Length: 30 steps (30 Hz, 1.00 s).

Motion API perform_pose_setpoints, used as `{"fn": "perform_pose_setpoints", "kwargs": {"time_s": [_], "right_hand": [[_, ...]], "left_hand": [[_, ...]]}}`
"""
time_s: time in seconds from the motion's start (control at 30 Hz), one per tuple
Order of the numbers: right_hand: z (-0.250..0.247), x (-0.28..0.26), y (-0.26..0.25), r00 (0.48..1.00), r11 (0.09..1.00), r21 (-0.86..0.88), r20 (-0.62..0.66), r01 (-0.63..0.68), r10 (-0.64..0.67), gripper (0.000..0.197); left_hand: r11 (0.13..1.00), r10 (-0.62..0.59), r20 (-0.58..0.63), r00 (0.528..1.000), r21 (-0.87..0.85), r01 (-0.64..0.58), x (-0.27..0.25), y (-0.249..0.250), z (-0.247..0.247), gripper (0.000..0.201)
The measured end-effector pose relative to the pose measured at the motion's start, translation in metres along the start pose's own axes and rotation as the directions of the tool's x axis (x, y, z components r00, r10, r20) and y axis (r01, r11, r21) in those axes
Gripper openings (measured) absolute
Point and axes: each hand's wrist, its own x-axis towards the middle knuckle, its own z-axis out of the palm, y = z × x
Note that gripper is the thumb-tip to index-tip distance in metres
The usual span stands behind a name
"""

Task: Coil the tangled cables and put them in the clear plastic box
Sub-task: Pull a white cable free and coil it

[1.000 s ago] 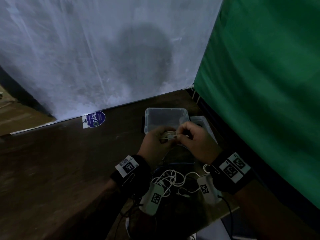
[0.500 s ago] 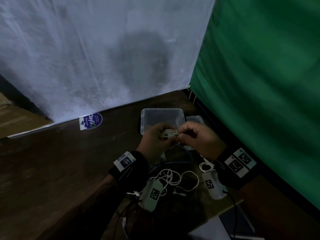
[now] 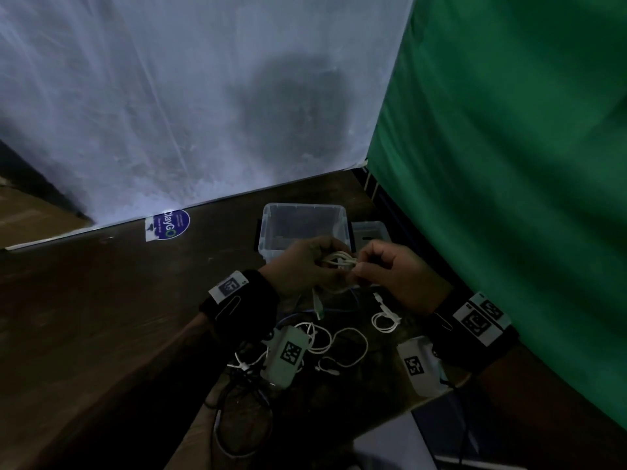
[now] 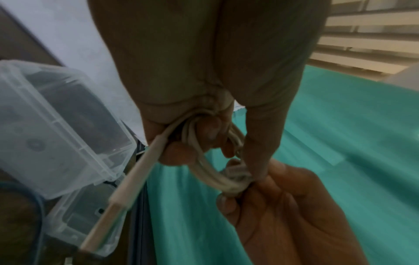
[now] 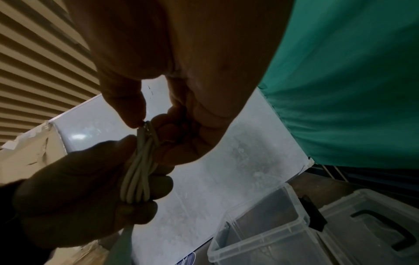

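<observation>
A white cable coil (image 3: pixel 339 261) (image 4: pixel 209 172) (image 5: pixel 138 172) hangs in the air between both hands, just in front of the clear plastic box (image 3: pixel 303 228) (image 5: pixel 267 231) (image 4: pixel 52 125). My left hand (image 3: pixel 305 266) (image 4: pixel 204 139) grips the coil's loops in its curled fingers. My right hand (image 3: pixel 386 269) (image 5: pixel 149 125) pinches the coil's other end, with its connector, between thumb and fingers. One cable end (image 4: pixel 127 188) hangs loose below my left hand. More tangled white cables (image 3: pixel 336 344) and a small white coil (image 3: pixel 385 320) lie on the table below.
The box's lid (image 3: pixel 369 230) (image 5: pixel 381 226) lies right of the box. A green cloth (image 3: pixel 509 164) hangs on the right, a white sheet (image 3: pixel 186 96) at the back. A blue cable (image 3: pixel 295 315) and dark cables (image 3: pixel 237 401) lie on the brown table (image 3: pixel 101 317).
Both hands have stayed together on the white coil; the right hand has moved from wrapping to pinching its end. The head view has shifted slightly.
</observation>
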Motion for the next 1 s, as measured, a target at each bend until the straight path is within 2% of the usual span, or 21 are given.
{"fn": "perform_pose_setpoints", "kwargs": {"time_s": [0.1,0.27,0.33,0.4,0.47,0.53,0.63,0.73,0.8,0.87,0.93,1.0], "right_hand": [[-0.004,-0.002,0.002,1.0,0.999,-0.042,-0.004,-0.001,0.001,0.014],[-0.005,0.001,0.001,0.999,0.997,-0.068,-0.032,0.035,-0.037,0.014],[-0.005,0.004,0.001,0.995,0.998,-0.007,-0.08,0.067,-0.067,0.009],[-0.005,0.007,0.001,0.988,0.992,0.085,-0.136,0.088,-0.076,0.002],[-0.002,0.011,0.001,0.985,0.987,0.137,-0.159,0.086,-0.064,0.007],[0.003,0.015,0.0,0.983,0.992,0.08,-0.162,0.096,-0.082,0.011],[0.01,0.023,-0.002,0.978,0.985,-0.131,-0.159,0.116,-0.136,0.011],[0.013,0.03,-0.009,0.966,0.931,-0.327,-0.14,0.163,-0.219,0.011],[0.014,0.034,-0.012,0.969,0.922,-0.35,-0.116,0.165,-0.218,0.013],[0.015,0.038,-0.012,0.984,0.947,-0.292,-0.076,0.135,-0.164,0.014],[0.017,0.04,-0.012,0.998,0.992,-0.106,0.01,0.067,-0.066,0.006],[0.018,0.043,-0.012,0.998,0.998,0.057,0.06,-0.03,0.027,0.01]], "left_hand": [[1.0,-0.021,0.03,0.999,0.009,0.021,0.002,0.001,0.004,0.03],[0.999,-0.019,0.004,1.0,0.035,0.019,0.007,0.0,0.007,0.033],[0.999,-0.016,-0.031,0.999,-0.037,0.015,0.006,0.004,0.007,0.031],[0.984,-0.028,-0.079,0.997,-0.179,0.014,0.004,0.007,0.007,0.021],[0.958,-0.047,-0.103,0.994,-0.286,0.015,0.004,0.005,0.004,0.015],[0.943,-0.048,-0.101,0.994,-0.333,0.012,0.003,0.003,0.001,0.014],[0.938,-0.077,-0.099,0.992,-0.345,0.038,0.0,0.001,-0.004,0.007],[0.978,-0.085,-0.125,0.989,-0.201,0.058,0.004,-0.008,-0.011,0.032],[0.995,-0.068,-0.155,0.985,-0.089,0.055,0.005,-0.011,-0.016,0.036],[0.999,-0.032,-0.165,0.986,-0.032,0.027,0.003,-0.012,-0.021,0.025],[1.0,0.008,-0.154,0.988,-0.001,-0.008,0.0,-0.011,-0.025,0.016],[1.0,0.018,-0.125,0.992,0.019,-0.016,-0.002,-0.013,-0.03,0.017]]}}
